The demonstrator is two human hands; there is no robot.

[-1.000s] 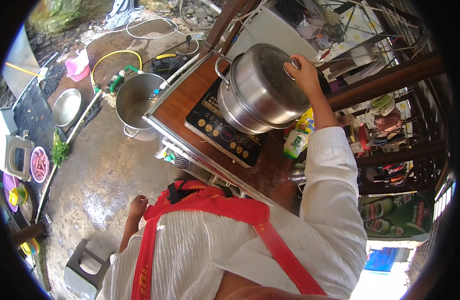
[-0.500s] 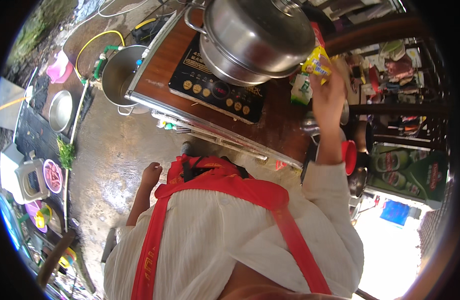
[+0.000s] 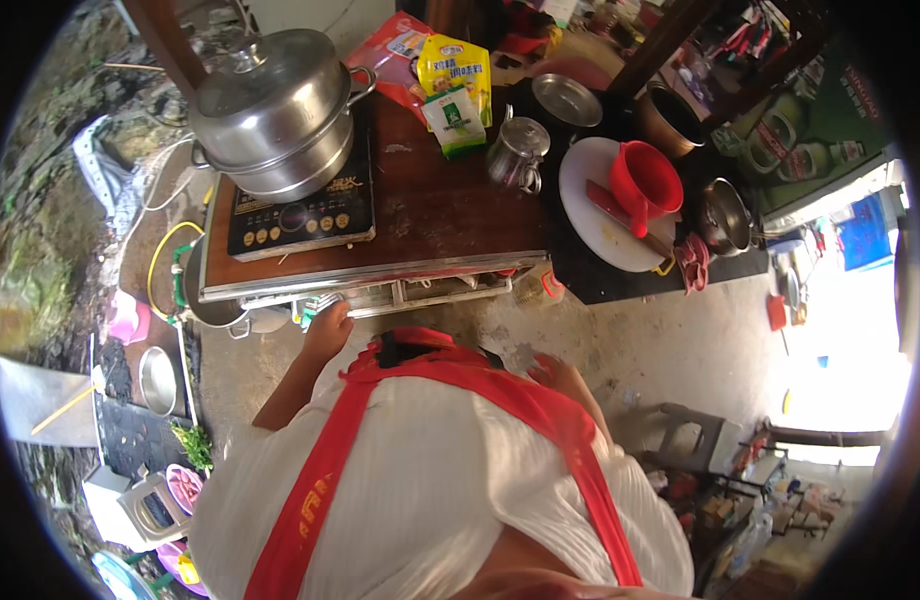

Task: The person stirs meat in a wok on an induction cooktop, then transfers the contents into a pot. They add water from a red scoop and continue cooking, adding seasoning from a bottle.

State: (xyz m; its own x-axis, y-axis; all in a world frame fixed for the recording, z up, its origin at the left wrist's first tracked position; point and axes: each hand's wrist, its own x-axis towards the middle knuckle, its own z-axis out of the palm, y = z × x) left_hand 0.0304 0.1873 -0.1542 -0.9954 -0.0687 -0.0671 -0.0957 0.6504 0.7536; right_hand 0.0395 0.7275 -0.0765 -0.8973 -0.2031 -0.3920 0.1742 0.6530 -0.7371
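My left hand (image 3: 329, 327) hangs in front of the wooden table's (image 3: 420, 205) front edge, its fingers curled with nothing seen in them. Lower down by my waist, on the right, my right hand (image 3: 554, 373) holds nothing and its fingers are apart. At the back of the table lie a yellow seasoning packet (image 3: 456, 62), a small white and green packet (image 3: 454, 118) and a red packet (image 3: 388, 58), partly overlapping. A lidded steel steamer pot (image 3: 270, 110) stands on the black induction cooker (image 3: 300, 218) at the left.
Right of the packets stands a steel pitcher (image 3: 520, 150). A red plastic dipper (image 3: 648, 180) and a red-handled knife (image 3: 610, 205) rest on a round white board (image 3: 587, 235). A steel pot (image 3: 725, 215) sits farther right. A large pot (image 3: 208, 290) is beside the table's left end.
My right hand has left the yellow packet and come down beside my waist. My left hand has moved up toward the table edge. The view has turned to the right.
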